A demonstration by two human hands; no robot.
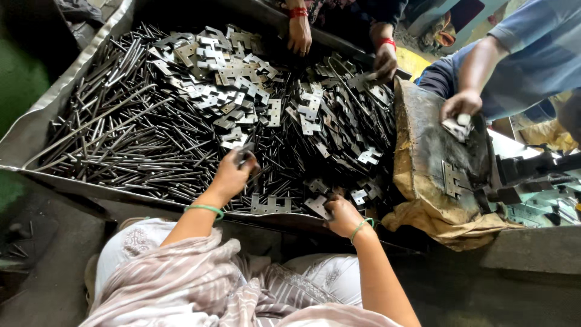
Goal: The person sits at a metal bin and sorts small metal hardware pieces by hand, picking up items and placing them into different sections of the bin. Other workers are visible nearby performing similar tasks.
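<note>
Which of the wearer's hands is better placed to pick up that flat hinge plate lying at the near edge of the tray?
Right. The right hand already touches a hinge plate at the tray's near edge, while the left hand is farther into the pile, fingers closed on a small part.

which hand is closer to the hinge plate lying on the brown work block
Right. The right hand sits at the tray's near edge, just left of the hinge plate; the left hand is farther left.
</note>
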